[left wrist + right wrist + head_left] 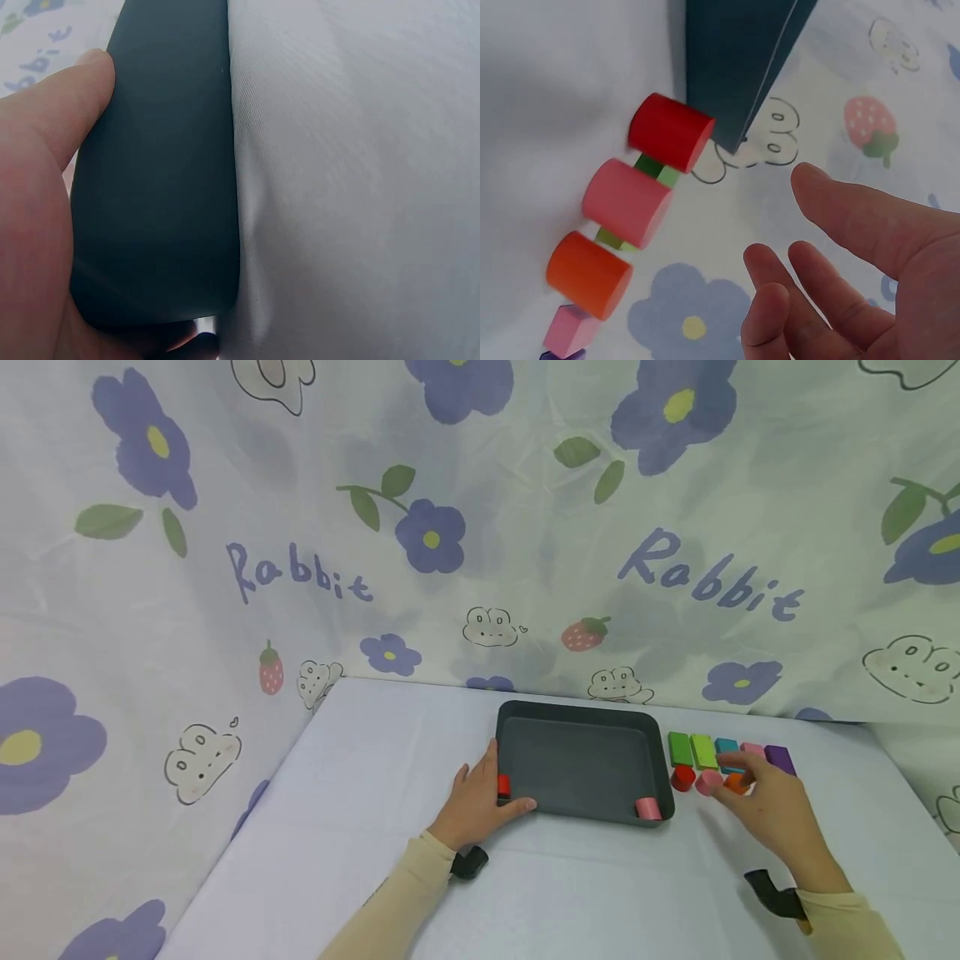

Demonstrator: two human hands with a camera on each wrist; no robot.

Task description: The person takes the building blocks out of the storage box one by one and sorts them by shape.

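Observation:
My left hand (471, 806) grips the left front corner of a dark grey tray (581, 714), its thumb over the front rim and fingers along the left wall. In the left wrist view the tray's wall (161, 172) fills the middle, the thumb touching its rim. Apart from the blocks, my right hand (772, 802) hovers with thumb and fingers spread, holding nothing. Nearest to it are a pink cylinder (626, 201) and an orange cylinder (589, 274); a red cylinder (671, 131) sits closer to the tray.
Inside the tray lie a red block (504, 787) at the left and a pink cylinder (648, 809) at the front right corner. Behind the loose cylinders stand green (680, 749), light green (703, 752), blue (726, 747), pink (753, 749) and purple (781, 760) blocks. A printed cloth (525, 577) hangs behind.

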